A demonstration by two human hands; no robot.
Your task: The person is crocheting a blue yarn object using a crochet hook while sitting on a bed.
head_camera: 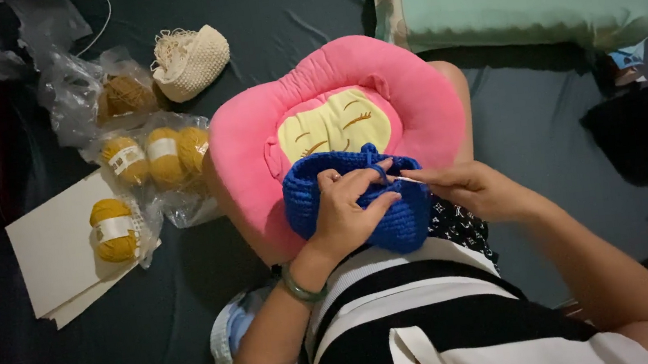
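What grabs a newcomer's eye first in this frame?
Centre frame, the pink flower-shaped cushion on the person's lap, with a blue crocheted piece lying on it. The left hand grips that piece while the right hand holds a thin crochet hook to it. At left, mustard yarn balls sit in clear plastic bags on the dark bedsheet, with a cream crocheted piece above them.

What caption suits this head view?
Left hand grips blue crochet piece on pink cushion; right hand works a hook.
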